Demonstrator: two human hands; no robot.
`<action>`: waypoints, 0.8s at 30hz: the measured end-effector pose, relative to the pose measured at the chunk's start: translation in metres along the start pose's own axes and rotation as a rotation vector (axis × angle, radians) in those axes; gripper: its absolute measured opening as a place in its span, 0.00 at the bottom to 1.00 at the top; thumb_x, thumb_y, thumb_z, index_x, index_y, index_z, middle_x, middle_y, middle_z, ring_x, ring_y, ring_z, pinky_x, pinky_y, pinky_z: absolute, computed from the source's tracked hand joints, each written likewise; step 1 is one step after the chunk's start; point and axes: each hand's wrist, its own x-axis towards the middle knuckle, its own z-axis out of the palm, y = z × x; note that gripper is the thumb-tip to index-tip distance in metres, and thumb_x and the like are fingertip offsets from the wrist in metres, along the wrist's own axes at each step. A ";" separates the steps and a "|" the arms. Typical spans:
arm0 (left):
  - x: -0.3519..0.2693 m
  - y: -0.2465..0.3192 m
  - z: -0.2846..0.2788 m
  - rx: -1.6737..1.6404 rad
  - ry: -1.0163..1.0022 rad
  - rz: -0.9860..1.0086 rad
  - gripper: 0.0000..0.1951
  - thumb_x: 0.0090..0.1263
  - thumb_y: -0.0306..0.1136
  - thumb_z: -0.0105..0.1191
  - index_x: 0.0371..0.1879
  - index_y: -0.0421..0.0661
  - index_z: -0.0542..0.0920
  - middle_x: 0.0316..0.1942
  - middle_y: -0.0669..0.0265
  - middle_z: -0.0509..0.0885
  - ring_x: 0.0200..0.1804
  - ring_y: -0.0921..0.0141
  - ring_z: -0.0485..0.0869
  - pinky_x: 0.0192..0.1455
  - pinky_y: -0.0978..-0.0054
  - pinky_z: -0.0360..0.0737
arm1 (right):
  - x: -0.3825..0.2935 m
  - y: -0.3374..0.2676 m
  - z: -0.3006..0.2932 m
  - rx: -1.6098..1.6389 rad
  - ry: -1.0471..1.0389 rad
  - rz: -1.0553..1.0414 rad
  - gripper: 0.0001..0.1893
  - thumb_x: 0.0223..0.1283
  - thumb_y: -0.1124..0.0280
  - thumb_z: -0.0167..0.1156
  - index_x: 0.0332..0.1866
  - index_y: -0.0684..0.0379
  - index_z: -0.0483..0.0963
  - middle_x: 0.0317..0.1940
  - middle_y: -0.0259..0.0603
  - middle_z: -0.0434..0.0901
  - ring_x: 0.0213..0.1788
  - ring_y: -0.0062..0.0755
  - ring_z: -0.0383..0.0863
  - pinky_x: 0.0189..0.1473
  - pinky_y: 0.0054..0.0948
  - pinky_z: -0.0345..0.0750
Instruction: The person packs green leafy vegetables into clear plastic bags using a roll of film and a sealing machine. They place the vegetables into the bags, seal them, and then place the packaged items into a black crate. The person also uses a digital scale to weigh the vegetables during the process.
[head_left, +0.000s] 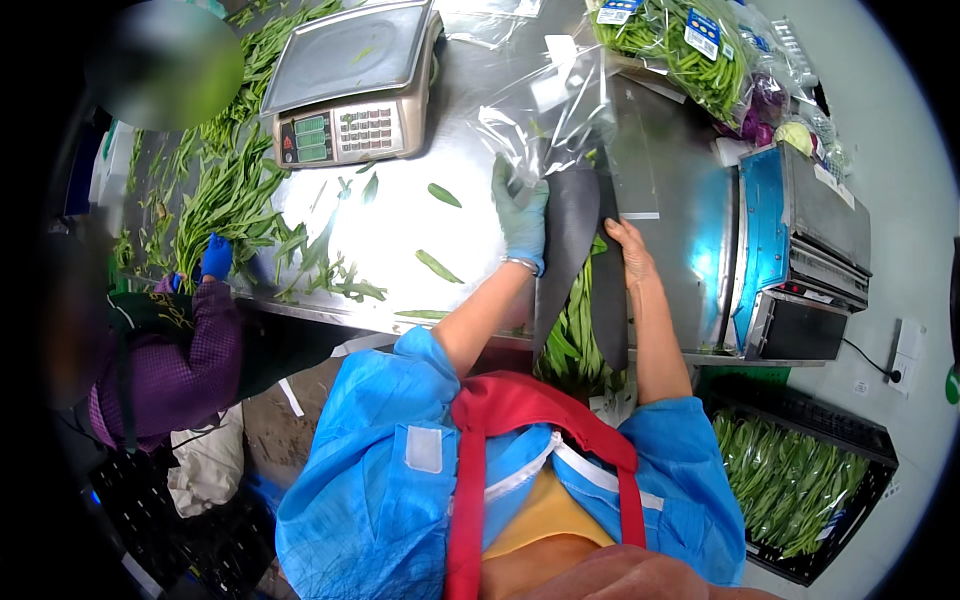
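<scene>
A bundle of long leafy greens (577, 322) lies inside a folded dark grey sheet (571, 225), its lower part sticking out towards my body. A clear plastic bag (570, 112) covers the far end of the sheet. My left hand (520, 214), in a light green glove, holds the bag's near edge at the sheet's left side. Against the sheet's right edge rests my right hand (631, 251), bare, its fingers partly hidden behind the sheet.
A weighing scale (345, 127) stands at the back left, near loose greens (232, 187) gripped by a co-worker's blue-gloved hand (217, 257). Bagged green vegetables (675, 67) lie at the back right, above a boxy metal machine (810, 225). A black crate (877, 450) of bagged greens sits below.
</scene>
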 end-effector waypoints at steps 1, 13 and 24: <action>0.000 -0.007 -0.001 0.158 0.006 -0.060 0.37 0.59 0.29 0.59 0.67 0.45 0.54 0.61 0.53 0.61 0.56 0.62 0.69 0.60 0.70 0.67 | 0.000 0.002 -0.004 0.020 -0.031 -0.005 0.27 0.51 0.63 0.65 0.54 0.65 0.66 0.39 0.38 0.77 0.38 0.25 0.78 0.40 0.25 0.78; -0.013 -0.043 -0.029 -0.203 -0.208 -0.513 0.32 0.61 0.42 0.59 0.60 0.39 0.62 0.50 0.57 0.72 0.51 0.70 0.72 0.55 0.75 0.71 | 0.009 0.004 -0.004 -0.093 0.060 0.094 0.39 0.48 0.58 0.67 0.62 0.68 0.57 0.47 0.47 0.72 0.45 0.29 0.74 0.44 0.26 0.75; 0.000 -0.026 -0.037 -0.362 -0.360 -0.699 0.29 0.62 0.37 0.57 0.59 0.38 0.63 0.49 0.58 0.75 0.48 0.70 0.77 0.53 0.75 0.74 | 0.081 0.007 -0.015 -0.916 0.413 -0.707 0.46 0.52 0.60 0.63 0.68 0.66 0.40 0.59 0.57 0.60 0.55 0.41 0.68 0.56 0.34 0.68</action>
